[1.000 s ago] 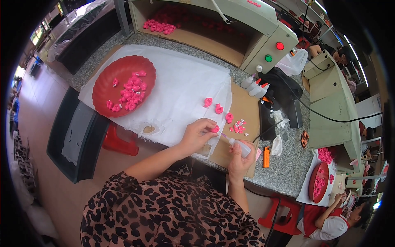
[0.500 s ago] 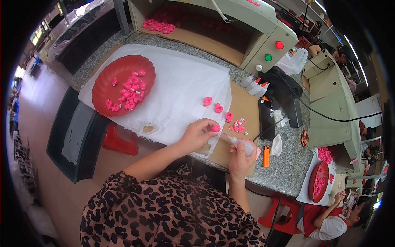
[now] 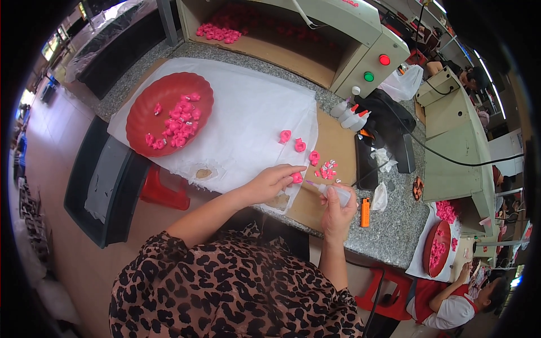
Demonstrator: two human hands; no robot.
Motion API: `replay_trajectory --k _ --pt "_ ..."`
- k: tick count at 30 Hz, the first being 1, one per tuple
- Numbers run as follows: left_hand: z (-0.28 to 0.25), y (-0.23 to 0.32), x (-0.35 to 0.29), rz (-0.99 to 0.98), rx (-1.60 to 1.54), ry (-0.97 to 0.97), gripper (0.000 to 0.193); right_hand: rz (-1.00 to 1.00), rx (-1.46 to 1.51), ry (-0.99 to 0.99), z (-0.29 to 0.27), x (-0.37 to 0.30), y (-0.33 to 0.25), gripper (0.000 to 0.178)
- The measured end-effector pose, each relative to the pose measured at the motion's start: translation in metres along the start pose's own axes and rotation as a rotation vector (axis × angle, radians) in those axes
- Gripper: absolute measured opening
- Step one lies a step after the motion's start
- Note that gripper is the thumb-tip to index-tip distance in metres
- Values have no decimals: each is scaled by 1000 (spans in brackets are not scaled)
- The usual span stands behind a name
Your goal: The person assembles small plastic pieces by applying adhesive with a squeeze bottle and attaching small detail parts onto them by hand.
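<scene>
My left hand (image 3: 270,185) pinches a small rounded pink piece (image 3: 296,178) at its fingertips, over the near edge of the white sheet. One finger stretches out above the piece. In my right hand (image 3: 338,214) is a small white squeeze bottle (image 3: 337,194), tilted so its purple nozzle points left at the pink piece. A slight gap shows between nozzle and piece. Beyond my hands, hollow pink pieces (image 3: 300,145) stand in a slanting row. Close by lies a little heap of pink and silvery bits (image 3: 327,169) on brown board.
A red scalloped tray (image 3: 141,121) with pink pieces sits at left on the white sheet (image 3: 248,96). An orange lighter (image 3: 365,213), capped bottles (image 3: 355,119) and a black cable (image 3: 439,158) lie right. A beige open-fronted machine (image 3: 360,56) stands behind. A co-worker (image 3: 451,304) sits at right.
My right hand and the bottle have shifted slightly right and up. My left index finger has straightened out above the pink piece, which sits slightly lower.
</scene>
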State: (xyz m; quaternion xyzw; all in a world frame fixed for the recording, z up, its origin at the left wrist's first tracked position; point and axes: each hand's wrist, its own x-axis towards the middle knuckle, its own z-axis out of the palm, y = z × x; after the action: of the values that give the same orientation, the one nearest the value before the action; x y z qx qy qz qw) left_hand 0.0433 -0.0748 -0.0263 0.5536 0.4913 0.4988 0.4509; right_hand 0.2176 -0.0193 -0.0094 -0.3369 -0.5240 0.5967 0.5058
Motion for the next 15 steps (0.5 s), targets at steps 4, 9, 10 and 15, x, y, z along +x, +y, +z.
replay_trajectory --k 4,9,10,15 --pt "0 1 -1 15 38 -3 36 6 -25 0 -1 1 0 16" --pt "0 -1 0 -1 53 -12 37 4 -62 -17 0 0 -3 16" --pt "1 -1 0 -1 61 -14 37 0 -72 -24 0 -1 -4 16" --pt "2 -2 0 78 129 10 37 -13 -132 -40 -2 -1 -5 16"
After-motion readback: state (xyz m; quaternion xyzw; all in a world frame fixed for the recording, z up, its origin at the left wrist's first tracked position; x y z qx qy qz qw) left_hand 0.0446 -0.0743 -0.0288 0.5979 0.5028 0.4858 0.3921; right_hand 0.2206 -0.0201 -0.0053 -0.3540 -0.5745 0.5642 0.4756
